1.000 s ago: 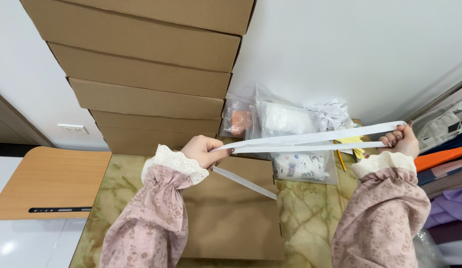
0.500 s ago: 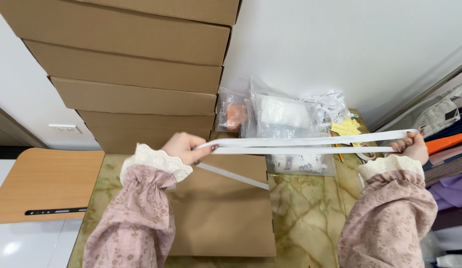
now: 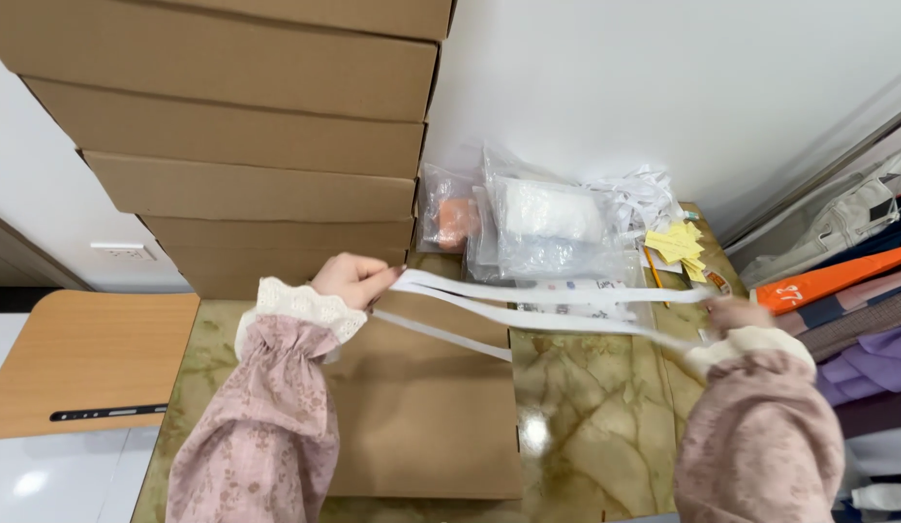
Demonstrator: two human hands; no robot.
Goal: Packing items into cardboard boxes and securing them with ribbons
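Note:
My left hand (image 3: 351,280) pinches one end of several long white strips (image 3: 547,306) above a flat brown cardboard sheet (image 3: 421,407). My right hand (image 3: 736,315) grips the other end, so the strips stretch across the marble-patterned tabletop (image 3: 586,416). One loose strip sags from my left hand down onto the cardboard. Both wrists wear pink floral sleeves with lace cuffs.
A tall stack of flat cardboard boxes (image 3: 247,145) stands at the back left. Clear plastic bags (image 3: 542,228) of white and orange items lie against the wall, with yellow paper tags (image 3: 678,242) beside them. A wooden side board (image 3: 82,363) lies left; hanging clothes (image 3: 847,291) are right.
My hands have drawn further apart, and the right hand has dropped lower, so the strips now slope down to the right. The view has shifted slightly.

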